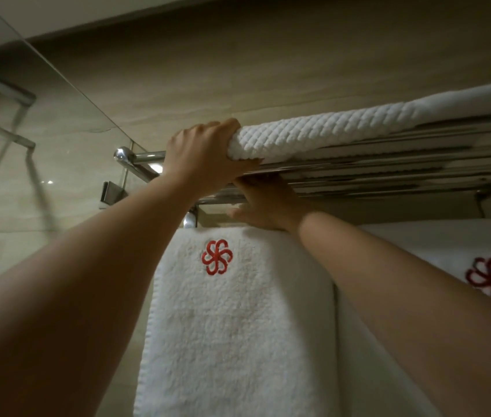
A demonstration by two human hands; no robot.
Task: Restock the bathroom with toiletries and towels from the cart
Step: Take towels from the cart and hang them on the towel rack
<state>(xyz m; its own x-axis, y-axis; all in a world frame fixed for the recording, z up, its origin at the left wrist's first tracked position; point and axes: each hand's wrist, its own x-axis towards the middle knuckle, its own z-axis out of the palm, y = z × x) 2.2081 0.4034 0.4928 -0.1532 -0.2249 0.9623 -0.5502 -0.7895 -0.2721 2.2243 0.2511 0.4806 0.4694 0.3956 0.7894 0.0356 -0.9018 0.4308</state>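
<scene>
Overhead, our left hand (205,155) wraps the near end of the folded waffle-weave towel (343,127), fingers curled over its top and thumb tucked beneath, against the front bar of the chrome rack (388,167). That towel lies lengthwise along the rack's shelf, running away to the right, with a smoother white towel (479,97) on the shelf at its far end; we cannot tell whether one overlaps the other.

Our right hand (265,206) reaches up under the shelf, thumb spread out to the side. Its fingertips are hidden behind the bars and our other wrist, so we cannot tell whether they hook a bar or only press against it.

We judge the towel to be soft, light and springy: it dents where we squeeze it, and the raised weave should give a sure, non-slip hold. Being limp, it will sag or unfold if dragged by one corner, so we would rather hold the whole folded end, as now, and slide it along the bars.

Below the rack hang a logo towel (238,311) and a second logo towel (448,245) to its right, each with a red flower emblem.
</scene>
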